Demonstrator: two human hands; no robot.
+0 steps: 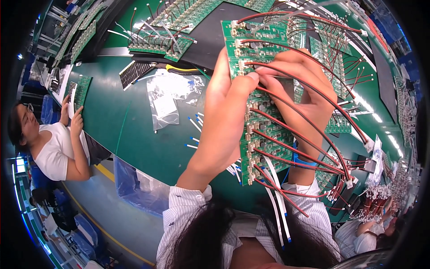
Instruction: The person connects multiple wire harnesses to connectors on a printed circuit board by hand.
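My left hand (221,114) is closed round the left edge of a long green circuit board panel (275,139), holding it raised and tilted above the table. Its thumb lies on the board's face, beside the row of white sockets. Pinched together at that same edge, my right hand (307,87) has its fingertips on the end of a red-and-black wire cable (309,119); the plug is hidden by the fingers. Several similar cables run from the other sockets and droop to the right. White flat ribbon cables (275,201) hang below the panel.
On the green table (139,107) lie a clear plastic bag (168,98), yellow-handled pliers (181,69) and loose ribbon cables (193,130). More wired boards (156,42) stand at the back. Bundled cables (376,201) lie at right. A co-worker (58,148) holds a board at left.
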